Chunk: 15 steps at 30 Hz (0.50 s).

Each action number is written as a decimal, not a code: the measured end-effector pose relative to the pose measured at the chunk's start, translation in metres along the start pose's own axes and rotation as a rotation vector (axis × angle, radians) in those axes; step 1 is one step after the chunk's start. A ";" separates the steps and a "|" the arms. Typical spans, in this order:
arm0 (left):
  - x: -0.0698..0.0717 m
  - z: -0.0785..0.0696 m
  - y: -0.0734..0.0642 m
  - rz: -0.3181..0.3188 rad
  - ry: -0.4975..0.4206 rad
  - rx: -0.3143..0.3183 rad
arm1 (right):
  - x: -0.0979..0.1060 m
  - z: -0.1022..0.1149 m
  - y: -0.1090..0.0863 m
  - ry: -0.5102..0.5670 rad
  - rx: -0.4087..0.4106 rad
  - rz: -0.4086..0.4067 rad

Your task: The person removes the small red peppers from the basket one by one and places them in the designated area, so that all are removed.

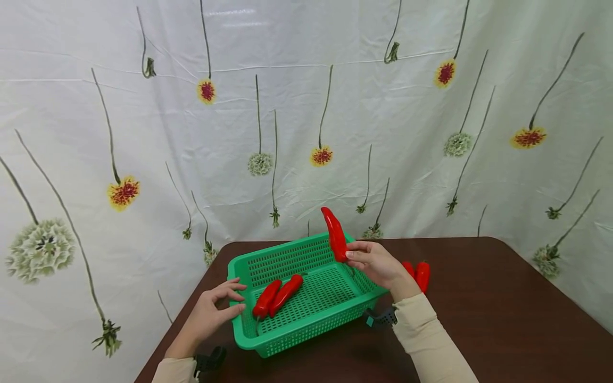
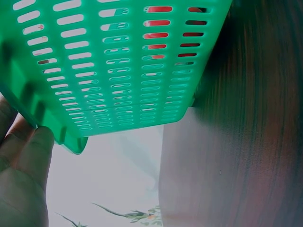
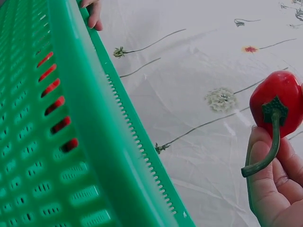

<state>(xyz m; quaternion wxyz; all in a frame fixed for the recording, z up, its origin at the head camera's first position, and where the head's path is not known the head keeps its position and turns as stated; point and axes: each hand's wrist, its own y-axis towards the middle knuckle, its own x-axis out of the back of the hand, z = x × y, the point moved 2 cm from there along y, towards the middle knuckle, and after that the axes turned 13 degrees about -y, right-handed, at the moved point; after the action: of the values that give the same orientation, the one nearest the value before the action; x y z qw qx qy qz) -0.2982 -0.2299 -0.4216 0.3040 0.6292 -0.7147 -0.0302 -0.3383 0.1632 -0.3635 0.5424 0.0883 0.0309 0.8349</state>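
Observation:
A long red chili pepper (image 1: 335,234) is pinched at its stem end by my right hand (image 1: 378,263), tip up, above the right part of a green plastic basket (image 1: 306,322). In the right wrist view, the pepper's green stem (image 3: 272,142) hangs by the fingers. My left hand (image 1: 213,311) rests at the basket's left rim, thumb and fingers spread apart. Seen from the left wrist, the fingers (image 2: 40,146) touch the rim from outside. Inside the basket, toward its left, lie two red chili peppers (image 1: 267,299) (image 1: 286,296) side by side.
Two more red chili peppers (image 1: 423,275) (image 1: 408,267) are on the dark brown table (image 1: 498,308), partly behind my right wrist. A white curtain with printed flowers (image 1: 287,53) hangs behind the table. Each wrist wears a black strap (image 1: 210,360).

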 end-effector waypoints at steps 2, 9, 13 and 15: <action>0.000 0.001 0.000 0.006 -0.006 0.003 | 0.002 -0.001 -0.001 0.006 -0.003 -0.008; 0.000 0.003 0.001 0.003 -0.022 -0.001 | 0.009 -0.003 -0.004 0.006 -0.013 -0.042; 0.000 0.003 0.002 0.006 -0.040 0.000 | 0.012 -0.004 -0.004 -0.006 -0.011 -0.052; 0.000 0.002 0.002 0.007 -0.051 0.002 | 0.013 -0.004 -0.005 -0.010 -0.012 -0.054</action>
<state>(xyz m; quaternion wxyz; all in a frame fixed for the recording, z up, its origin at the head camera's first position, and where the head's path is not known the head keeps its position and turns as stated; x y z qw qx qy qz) -0.3009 -0.2300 -0.4225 0.2852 0.6258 -0.7246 -0.0444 -0.3401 0.1774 -0.3665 0.5652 0.0883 0.0253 0.8198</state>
